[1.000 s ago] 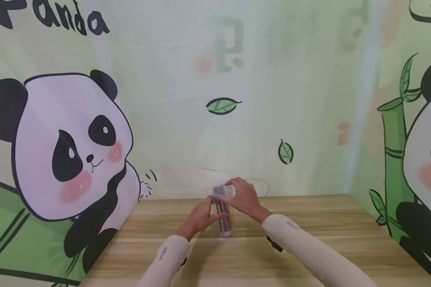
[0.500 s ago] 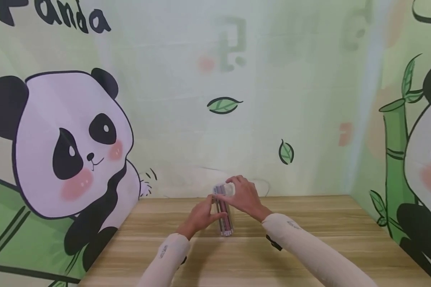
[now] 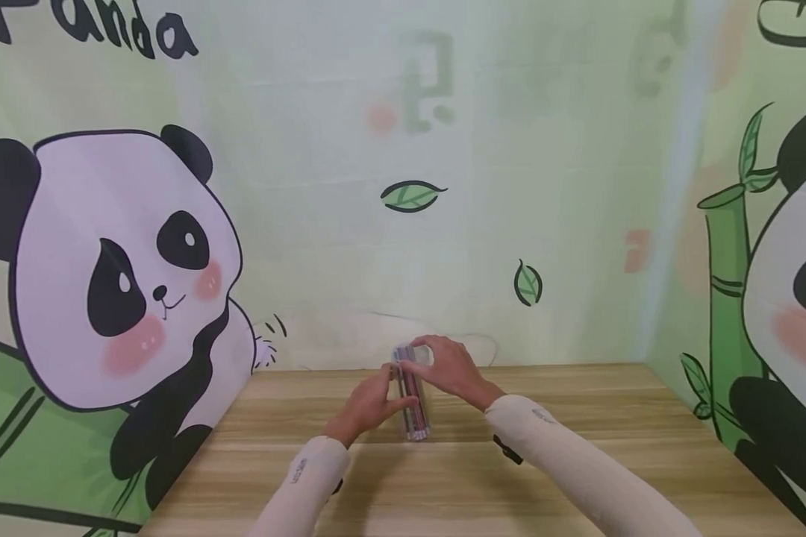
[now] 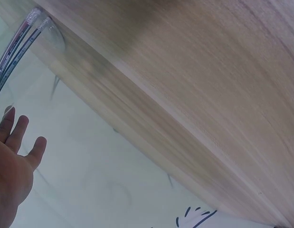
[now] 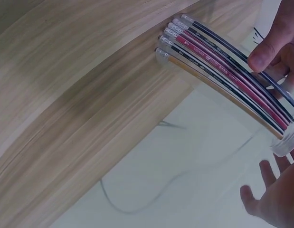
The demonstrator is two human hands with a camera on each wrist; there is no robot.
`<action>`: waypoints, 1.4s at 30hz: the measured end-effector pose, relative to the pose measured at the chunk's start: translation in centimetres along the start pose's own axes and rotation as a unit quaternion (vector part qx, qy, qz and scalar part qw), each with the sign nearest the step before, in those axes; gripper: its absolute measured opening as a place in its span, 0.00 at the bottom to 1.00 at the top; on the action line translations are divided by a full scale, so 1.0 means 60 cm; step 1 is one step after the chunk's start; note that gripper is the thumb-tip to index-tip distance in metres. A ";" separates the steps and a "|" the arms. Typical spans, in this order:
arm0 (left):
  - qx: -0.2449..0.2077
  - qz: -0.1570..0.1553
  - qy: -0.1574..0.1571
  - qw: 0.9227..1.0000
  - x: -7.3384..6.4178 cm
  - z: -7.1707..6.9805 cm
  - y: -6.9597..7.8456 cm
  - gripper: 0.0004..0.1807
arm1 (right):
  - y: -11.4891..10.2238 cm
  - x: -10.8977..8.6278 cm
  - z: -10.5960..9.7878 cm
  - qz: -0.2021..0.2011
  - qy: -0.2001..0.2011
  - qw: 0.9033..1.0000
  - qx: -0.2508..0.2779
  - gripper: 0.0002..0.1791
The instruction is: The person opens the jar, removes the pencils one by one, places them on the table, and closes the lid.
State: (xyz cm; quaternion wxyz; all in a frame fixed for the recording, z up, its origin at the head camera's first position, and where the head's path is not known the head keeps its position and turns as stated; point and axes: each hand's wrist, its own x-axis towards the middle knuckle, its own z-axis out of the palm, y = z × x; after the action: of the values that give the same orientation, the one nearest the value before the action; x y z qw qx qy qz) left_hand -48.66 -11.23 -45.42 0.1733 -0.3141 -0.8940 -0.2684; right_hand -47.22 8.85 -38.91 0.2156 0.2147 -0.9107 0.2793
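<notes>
A clear tube of pencils (image 3: 413, 409) stands nearly upright on the wooden table. My left hand (image 3: 369, 406) grips its side, thumb across the front; that thumb (image 5: 263, 56) shows against the plastic in the right wrist view. At the top end, my right hand (image 3: 448, 365) curls thumb and forefinger around the clear cap (image 5: 285, 140). Red, dark and yellow pencils (image 5: 218, 66) show through the wall, pale ends down. In the left wrist view, part of my left hand (image 4: 11, 161) has its outer fingers spread, and only the tube's lower end is visible.
The wood-grain table (image 3: 578, 462) runs back to a pale green wall cloth (image 3: 309, 224) close behind the tube. Printed on the cloth are pandas (image 3: 127, 268), leaves and bamboo (image 3: 728, 298).
The head view has shifted slightly. My right hand has turned a little to the left at the tube's top. My left hand keeps its grip and the tube stays in place.
</notes>
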 end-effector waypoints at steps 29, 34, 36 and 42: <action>-0.009 -0.020 -0.021 1.000 -0.002 -0.010 0.008 0.40 | -0.002 0.007 0.020 0.025 0.012 0.999 -0.021 0.40; 0.001 -0.014 -0.016 1.000 -0.003 -0.008 0.007 0.39 | 0.007 0.008 0.014 0.004 -0.005 0.999 0.040 0.37; 0.003 -0.007 -0.013 1.000 -0.003 -0.007 0.006 0.39 | 0.009 0.008 0.009 -0.007 -0.019 0.998 0.063 0.36; 0.003 -0.017 -0.022 1.000 -0.001 -0.007 0.000 0.40 | 0.009 0.011 0.000 -0.036 -0.053 0.995 0.079 0.34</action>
State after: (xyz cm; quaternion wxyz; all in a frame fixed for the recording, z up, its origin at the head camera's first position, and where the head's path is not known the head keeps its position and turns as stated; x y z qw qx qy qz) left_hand -48.54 -11.50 -45.10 0.1501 -0.3042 -0.9035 -0.2619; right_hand -48.03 9.09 -38.81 0.1590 0.2779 -0.8878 0.3306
